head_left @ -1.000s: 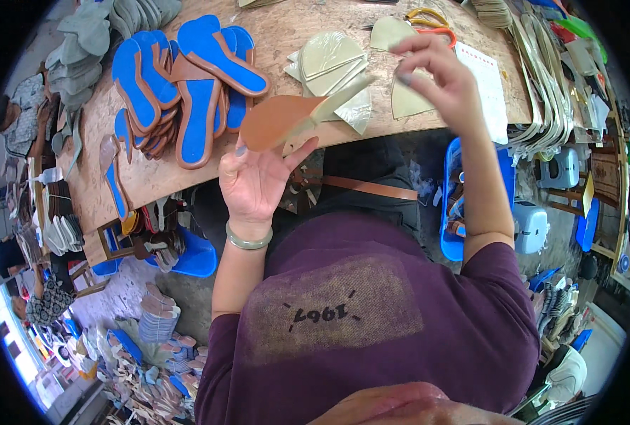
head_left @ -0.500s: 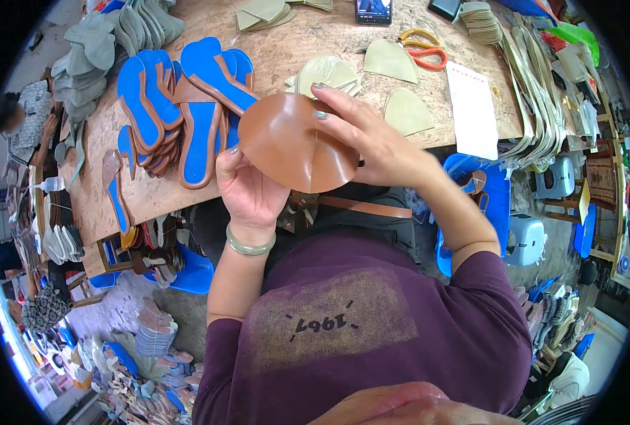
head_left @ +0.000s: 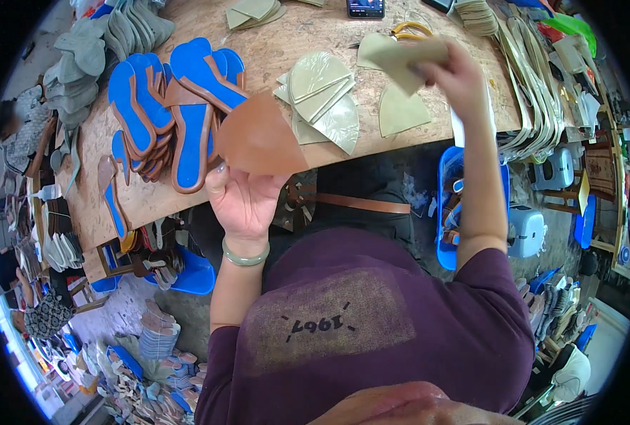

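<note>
Left grip [head_left: 249,202] clamped on brown panel [head_left: 262,136], right grip [head_left: 448,78] pinching beige panel [head_left: 408,62].
Purple shirt [head_left: 400,368] shows dark inverted print. Brown panel spans front edge of surface [head_left: 201,18], beige above it; bare room behind blue insoles [head_left: 191,145].

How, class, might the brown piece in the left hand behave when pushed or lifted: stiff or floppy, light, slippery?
The brown piece is probably springy rather than floppy: it spreads beyond the left hand without drooping, though hidden support is possible. Its thin-looking edge suggests lightness for its size. Its smooth face may let it slide easily.
</note>
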{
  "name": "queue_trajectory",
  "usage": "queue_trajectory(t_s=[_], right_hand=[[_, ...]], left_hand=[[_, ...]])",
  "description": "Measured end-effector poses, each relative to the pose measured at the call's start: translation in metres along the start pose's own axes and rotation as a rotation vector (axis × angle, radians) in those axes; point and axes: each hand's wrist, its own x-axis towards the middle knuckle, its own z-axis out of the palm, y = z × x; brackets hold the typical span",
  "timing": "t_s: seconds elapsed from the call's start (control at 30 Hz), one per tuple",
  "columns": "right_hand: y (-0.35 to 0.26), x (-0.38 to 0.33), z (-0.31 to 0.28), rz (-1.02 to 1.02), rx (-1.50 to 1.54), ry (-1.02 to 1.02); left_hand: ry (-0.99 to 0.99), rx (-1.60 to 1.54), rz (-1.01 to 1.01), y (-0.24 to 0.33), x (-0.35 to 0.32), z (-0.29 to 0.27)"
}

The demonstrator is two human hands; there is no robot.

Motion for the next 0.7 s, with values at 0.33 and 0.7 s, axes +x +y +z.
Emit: queue_trajectory(t_s=[0.33,0.7], right_hand=[[0.062,0.114,-0.04,0.18,-0.405,-0.627],[0.036,0.043,-0.033,0.184,-0.516,-0.856]], left_hand=[[0.06,0.355,-0.056,-0.01,-0.026,-0.007],[0.116,0.373,-0.144,-0.024,-0.017,-0.015]])
